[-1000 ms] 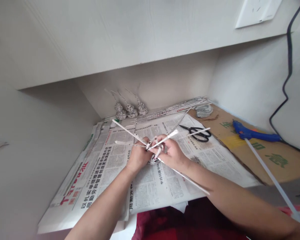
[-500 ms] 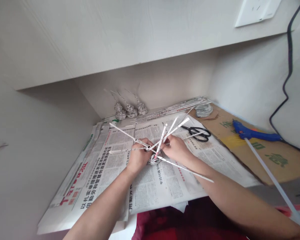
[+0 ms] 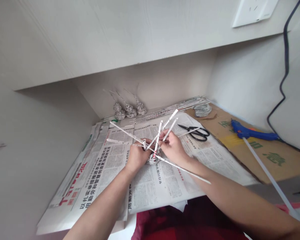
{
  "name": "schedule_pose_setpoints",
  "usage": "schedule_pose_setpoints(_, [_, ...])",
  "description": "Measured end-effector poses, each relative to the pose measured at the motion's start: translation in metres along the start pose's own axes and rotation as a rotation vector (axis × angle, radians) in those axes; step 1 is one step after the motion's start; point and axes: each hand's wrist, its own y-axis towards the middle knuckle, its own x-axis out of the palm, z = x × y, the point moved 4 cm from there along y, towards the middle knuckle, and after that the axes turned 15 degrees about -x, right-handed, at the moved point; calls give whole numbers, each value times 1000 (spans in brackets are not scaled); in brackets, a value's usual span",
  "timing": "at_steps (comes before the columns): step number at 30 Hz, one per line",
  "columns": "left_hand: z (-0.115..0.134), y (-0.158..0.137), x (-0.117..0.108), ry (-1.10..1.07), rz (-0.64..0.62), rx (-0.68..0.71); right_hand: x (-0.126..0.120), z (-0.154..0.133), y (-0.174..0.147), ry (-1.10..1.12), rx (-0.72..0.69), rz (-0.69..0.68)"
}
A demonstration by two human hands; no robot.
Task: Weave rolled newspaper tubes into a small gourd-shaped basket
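A small woven piece [image 3: 153,158] of rolled newspaper sits between my hands, low over the newspaper sheets [image 3: 150,190]. Several rolled paper sticks fan out from its top, one pointing down to the right [image 3: 187,169]. My left hand [image 3: 139,153] is closed around the piece's left side, its fingertips partly hidden behind the sticks. Pinched in my right hand [image 3: 172,145], at the piece's right side, is a paper stick [image 3: 170,128]. Black-handled scissors [image 3: 198,132] lie just beyond the right hand.
Three gourd-shaped woven pieces [image 3: 130,111] stand at the back wall beside a long bundle of paper sticks [image 3: 168,108]. A blue glue gun [image 3: 252,131] with a white glue stick rests on cardboard [image 3: 272,156] at right. A grey lump [image 3: 202,110] lies behind; a cabinet [image 3: 140,33] overhangs.
The sticks at the piece's upper right have shifted and now stand more upright. My right hand has moved slightly left with its fingers on a stick; my left hand stays at the piece.
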Motion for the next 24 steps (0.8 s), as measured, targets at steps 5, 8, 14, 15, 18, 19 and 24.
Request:
schedule_pose_setpoints(5, [-5, 0, -1, -3, 29, -38, -2, -11, 0, 17, -41, -59])
schedule_pose_setpoints(8, [-8, 0, 0, -36, 29, -58, -6, -14, 1, 44, -56, -54])
schedule_pose_setpoints(14, [-6, 1, 1, -59, 26, -8, -11, -21, 8, 313, -96, 35])
schedule_pose_setpoints(15, [-4, 0, 1, -34, 36, 37, -11, -19, 9, 370, -59, 52])
schedule_pose_setpoints(18, [2, -3, -1, 35, 71, 182, -10, -9, 12, 469, 58, 78])
schedule_pose_setpoints(19, [2, -3, -1, 49, 80, 215, -10, -6, 12, 447, 82, 67])
schedule_pose_setpoints(24, [1, -2, -2, 70, 114, 222, -10, -6, 9, -63, -99, -84])
